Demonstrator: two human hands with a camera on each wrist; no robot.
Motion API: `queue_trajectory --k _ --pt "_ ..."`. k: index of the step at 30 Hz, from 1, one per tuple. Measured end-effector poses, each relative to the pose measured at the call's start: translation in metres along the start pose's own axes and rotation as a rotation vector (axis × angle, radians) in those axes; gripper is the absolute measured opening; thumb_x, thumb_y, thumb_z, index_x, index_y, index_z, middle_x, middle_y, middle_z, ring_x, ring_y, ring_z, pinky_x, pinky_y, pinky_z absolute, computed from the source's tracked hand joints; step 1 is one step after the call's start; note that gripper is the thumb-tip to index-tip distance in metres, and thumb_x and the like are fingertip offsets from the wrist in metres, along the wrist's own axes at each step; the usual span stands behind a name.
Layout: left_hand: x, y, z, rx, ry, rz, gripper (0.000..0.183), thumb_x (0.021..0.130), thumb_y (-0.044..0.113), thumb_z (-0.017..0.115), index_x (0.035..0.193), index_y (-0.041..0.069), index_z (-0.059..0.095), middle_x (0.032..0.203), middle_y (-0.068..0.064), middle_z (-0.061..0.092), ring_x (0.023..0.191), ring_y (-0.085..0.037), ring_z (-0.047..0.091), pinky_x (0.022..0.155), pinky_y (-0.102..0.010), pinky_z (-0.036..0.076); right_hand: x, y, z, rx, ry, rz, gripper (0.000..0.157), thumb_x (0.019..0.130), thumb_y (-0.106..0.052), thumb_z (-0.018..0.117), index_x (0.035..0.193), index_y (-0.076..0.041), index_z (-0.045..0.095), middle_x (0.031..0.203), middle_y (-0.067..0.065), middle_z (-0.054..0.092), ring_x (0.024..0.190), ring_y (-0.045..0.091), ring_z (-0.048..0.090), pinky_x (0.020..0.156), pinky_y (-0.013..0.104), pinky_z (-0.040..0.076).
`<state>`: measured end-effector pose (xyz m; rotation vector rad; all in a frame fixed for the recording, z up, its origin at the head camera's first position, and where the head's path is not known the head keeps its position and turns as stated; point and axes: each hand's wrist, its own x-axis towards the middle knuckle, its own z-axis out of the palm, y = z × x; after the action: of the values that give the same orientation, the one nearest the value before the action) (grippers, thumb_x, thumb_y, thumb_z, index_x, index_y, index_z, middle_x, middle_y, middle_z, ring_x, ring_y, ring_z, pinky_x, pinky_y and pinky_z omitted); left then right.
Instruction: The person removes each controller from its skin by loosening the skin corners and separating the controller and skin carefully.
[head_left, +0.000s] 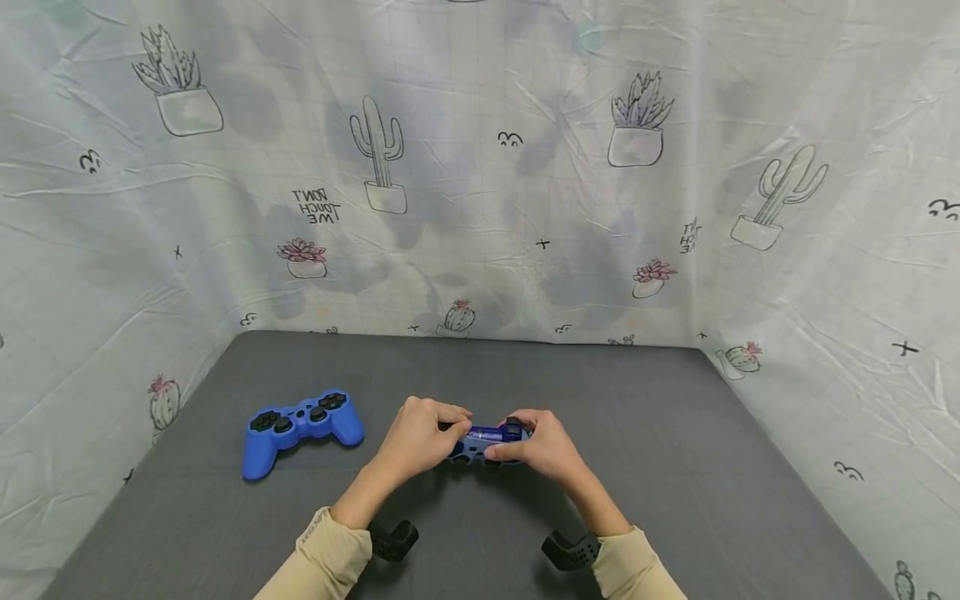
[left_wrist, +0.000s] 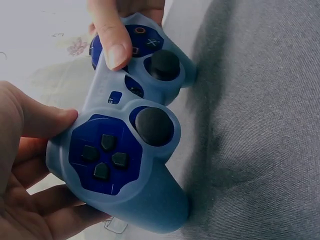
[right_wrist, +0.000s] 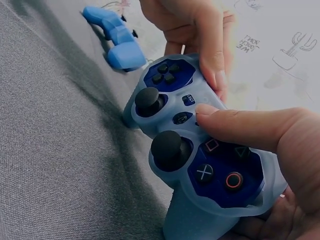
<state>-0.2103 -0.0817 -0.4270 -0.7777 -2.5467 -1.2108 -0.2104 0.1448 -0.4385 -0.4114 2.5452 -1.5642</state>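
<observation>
A dark blue game controller (head_left: 486, 434) in a pale translucent silicone sleeve (left_wrist: 155, 195) is between both hands, low over the grey tabletop. Deeper blue shows along its far edge in the head view. My left hand (head_left: 423, 429) pinches the sleeve's edge at the directional-pad end, thumb on top. At the other end my right hand (head_left: 546, 442) grips the controller, its thumb lying across the front near the centre buttons and its fingers behind. In the right wrist view, both thumbsticks and the symbol buttons show through the sleeve's openings. The controller's underside is hidden.
Another controller (head_left: 300, 421), bright blue with black sticks, lies on the grey tabletop (head_left: 637, 500) to the left. A pale curtain (head_left: 480, 208) printed with potted plants encloses the back and sides. Black wrist cameras (head_left: 395, 542) are strapped to both wrists.
</observation>
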Motion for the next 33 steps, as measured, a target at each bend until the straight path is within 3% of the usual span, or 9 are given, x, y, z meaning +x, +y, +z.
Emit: queue_trajectory --k 6,14,21,24,27,30,33 --pt "-0.001 0.001 -0.001 -0.002 -0.011 -0.030 0.011 0.091 0.014 0.072 0.099 0.014 0.080 0.102 0.002 0.073 0.039 -0.001 0.034 0.040 -0.021 0.030 0.000 0.000 -0.003 -0.055 -0.025 -0.025 0.030 0.077 -0.024 0.087 0.098 -0.010 0.071 0.087 0.001 0.066 0.073 0.018 0.056 0.062 0.035 0.047" --pt "-0.003 0.002 0.001 0.018 -0.004 0.030 0.011 0.091 0.014 0.072 0.098 0.014 0.080 0.100 0.003 0.073 0.036 0.002 0.020 0.038 -0.020 0.024 0.000 -0.005 -0.015 -0.173 -0.103 -0.134 0.041 0.082 -0.034 0.082 0.110 -0.008 0.070 0.097 -0.002 0.067 0.079 0.018 0.060 0.068 0.033 0.051" --pt "-0.003 0.002 0.002 0.023 0.010 0.027 0.010 0.091 0.013 0.072 0.096 0.015 0.080 0.100 0.003 0.073 0.037 0.002 0.022 0.039 -0.020 0.025 0.001 -0.005 -0.016 -0.157 -0.085 -0.150 0.030 0.083 -0.032 0.082 0.104 -0.013 0.072 0.091 -0.003 0.067 0.074 0.017 0.060 0.065 0.033 0.051" --pt "-0.004 0.003 0.003 0.046 0.030 0.021 0.009 0.090 0.013 0.073 0.093 0.016 0.081 0.100 0.004 0.073 0.041 0.001 0.039 0.040 -0.022 0.028 0.002 -0.004 -0.014 -0.158 -0.061 -0.145 0.028 0.082 -0.031 0.082 0.101 -0.014 0.073 0.088 -0.003 0.068 0.072 0.017 0.061 0.064 0.033 0.051" --pt "-0.005 0.006 0.006 0.150 0.073 0.044 0.008 0.089 0.015 0.074 0.091 0.017 0.081 0.098 0.005 0.073 0.067 -0.008 0.066 0.050 -0.025 0.046 0.004 -0.005 -0.011 -0.158 -0.038 -0.145 0.027 0.081 -0.029 0.083 0.099 -0.012 0.073 0.087 -0.003 0.068 0.072 0.017 0.060 0.064 0.033 0.051" --pt "-0.006 0.010 0.009 0.268 0.120 0.076 0.007 0.089 0.016 0.074 0.092 0.017 0.081 0.098 0.005 0.073 0.092 -0.016 0.069 0.064 -0.034 0.056 0.005 -0.005 -0.010 -0.157 -0.019 -0.132 0.026 0.080 -0.028 0.083 0.098 -0.012 0.074 0.087 -0.002 0.069 0.072 0.017 0.059 0.065 0.034 0.050" --pt "-0.007 0.011 0.011 0.295 0.159 0.087 0.006 0.088 0.015 0.075 0.090 0.016 0.081 0.098 0.004 0.073 0.091 -0.017 0.070 0.066 -0.035 0.056 0.005 -0.006 -0.009 -0.149 -0.010 -0.111 0.025 0.080 -0.028 0.084 0.098 -0.012 0.074 0.087 -0.001 0.069 0.073 0.018 0.059 0.065 0.035 0.049"
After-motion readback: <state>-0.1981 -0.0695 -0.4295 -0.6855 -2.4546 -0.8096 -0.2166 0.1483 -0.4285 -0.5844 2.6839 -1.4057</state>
